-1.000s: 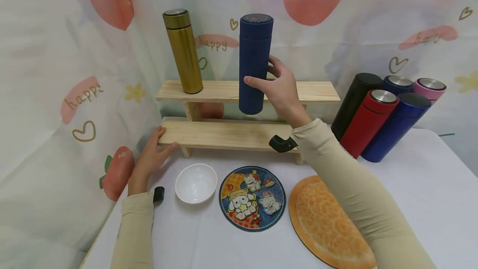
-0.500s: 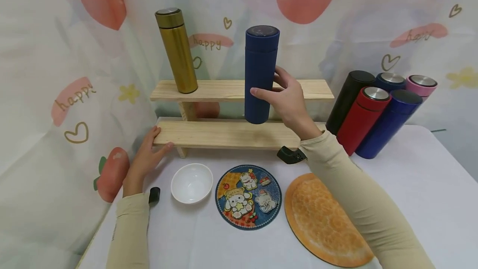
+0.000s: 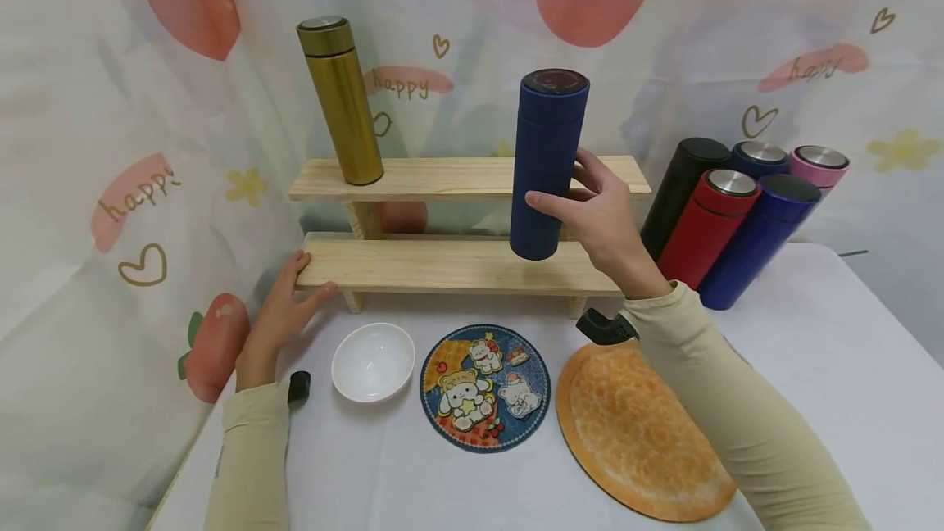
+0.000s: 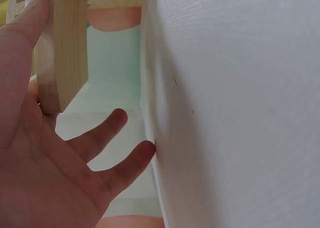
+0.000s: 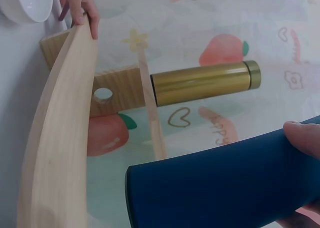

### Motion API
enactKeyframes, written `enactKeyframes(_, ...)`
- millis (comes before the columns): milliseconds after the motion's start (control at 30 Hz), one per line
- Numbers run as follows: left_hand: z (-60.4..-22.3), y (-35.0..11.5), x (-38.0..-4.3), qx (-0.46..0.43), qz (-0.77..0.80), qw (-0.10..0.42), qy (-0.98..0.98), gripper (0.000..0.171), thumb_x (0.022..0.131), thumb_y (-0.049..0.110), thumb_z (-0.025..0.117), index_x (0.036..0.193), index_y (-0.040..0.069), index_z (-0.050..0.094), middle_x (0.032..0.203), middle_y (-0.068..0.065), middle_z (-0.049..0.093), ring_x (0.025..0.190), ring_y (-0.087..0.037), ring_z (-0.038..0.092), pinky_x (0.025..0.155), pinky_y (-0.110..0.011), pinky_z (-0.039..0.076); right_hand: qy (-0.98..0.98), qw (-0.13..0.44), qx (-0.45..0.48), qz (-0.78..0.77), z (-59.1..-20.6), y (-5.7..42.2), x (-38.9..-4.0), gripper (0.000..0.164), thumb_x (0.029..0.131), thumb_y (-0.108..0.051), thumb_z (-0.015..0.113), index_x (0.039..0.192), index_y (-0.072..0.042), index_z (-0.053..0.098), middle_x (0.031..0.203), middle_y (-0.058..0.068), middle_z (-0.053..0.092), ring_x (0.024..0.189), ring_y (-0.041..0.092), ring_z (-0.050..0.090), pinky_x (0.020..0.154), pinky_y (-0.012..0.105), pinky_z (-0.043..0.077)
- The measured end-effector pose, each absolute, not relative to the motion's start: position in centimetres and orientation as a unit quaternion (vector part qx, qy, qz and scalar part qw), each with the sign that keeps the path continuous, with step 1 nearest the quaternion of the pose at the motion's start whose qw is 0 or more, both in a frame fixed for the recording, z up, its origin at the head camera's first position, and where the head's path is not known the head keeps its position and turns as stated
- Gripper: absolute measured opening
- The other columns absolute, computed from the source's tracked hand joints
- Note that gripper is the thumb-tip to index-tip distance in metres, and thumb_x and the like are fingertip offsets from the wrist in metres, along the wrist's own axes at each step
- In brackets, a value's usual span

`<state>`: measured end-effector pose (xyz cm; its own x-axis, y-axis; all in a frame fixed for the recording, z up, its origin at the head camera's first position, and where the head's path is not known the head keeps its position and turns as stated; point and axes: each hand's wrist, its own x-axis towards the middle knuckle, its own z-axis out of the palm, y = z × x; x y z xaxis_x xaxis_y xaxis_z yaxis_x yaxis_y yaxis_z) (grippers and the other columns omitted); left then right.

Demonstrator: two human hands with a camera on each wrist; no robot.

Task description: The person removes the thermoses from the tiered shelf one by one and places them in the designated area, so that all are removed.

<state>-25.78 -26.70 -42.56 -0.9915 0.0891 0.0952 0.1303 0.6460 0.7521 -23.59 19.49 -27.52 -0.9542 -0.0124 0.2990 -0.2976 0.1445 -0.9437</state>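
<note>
My right hand (image 3: 601, 215) grips a dark blue thermos (image 3: 549, 162) round its lower half, thumb in front. The thermos is upright and overlaps both boards of a two-tier wooden shelf (image 3: 457, 265) in the head view. In the right wrist view the thermos's base (image 5: 150, 193) points toward the shelf boards. My left hand (image 3: 279, 314) holds the left end of the lower board, with two fingers (image 4: 102, 135) stretched out below it in the left wrist view. A gold thermos (image 3: 341, 105) stands on the upper board's left part.
Several thermoses, among them a black one (image 3: 686, 187), a red one (image 3: 708, 228) and a pink one (image 3: 820, 166), stand together at the right. In front of the shelf are a white bowl (image 3: 373, 363), a round cartoon mat (image 3: 483, 392) and a round bread-patterned mat (image 3: 634, 424).
The dark blue thermos has moved right and down in my right hand's grip. My left hand stays at the shelf end, while the whole head view has shifted slightly.
</note>
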Motion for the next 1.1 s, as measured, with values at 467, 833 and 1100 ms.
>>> enactKeyframes(467,-42.4,-26.2,-25.5,-0.058,-0.425,0.02,-0.903,0.088,0.106,0.033,0.07,0.169,-0.002,0.019,0.178,-0.021,0.006,0.161,-0.046,0.008,0.126,-0.065,0.012,-0.787,0.125,0.057,0.602,-29.3,23.1,-20.7,0.087,0.096,-0.027,0.082,0.169,-0.018,0.036,0.164,0.012,0.048,0.139,0.041,0.054,0.114,0.065,0.043)
enactKeyframes(833,-42.5,-26.7,-25.7,-0.062,-0.417,0.023,-0.906,0.089,0.106,0.036,0.069,0.169,0.0,0.018,0.178,-0.02,0.006,0.161,-0.045,0.008,0.126,-0.066,0.012,-0.791,0.155,0.026,0.592,-29.2,25.6,-18.8,0.076,0.096,-0.027,0.084,0.163,-0.027,0.048,0.153,0.008,0.059,0.126,0.024,0.062,0.108,0.053,0.05)
enactKeyframes(1100,-42.6,-26.7,-25.7,-0.066,-0.413,0.028,-0.908,0.089,0.106,0.037,0.069,0.169,-0.001,0.019,0.178,-0.022,0.006,0.161,-0.047,0.008,0.125,-0.067,0.013,-0.774,0.175,0.005,0.609,-29.5,28.0,-17.2,0.076,0.093,-0.019,0.087,0.161,-0.026,0.052,0.145,0.006,0.063,0.12,0.019,0.062,0.095,0.028,0.056)
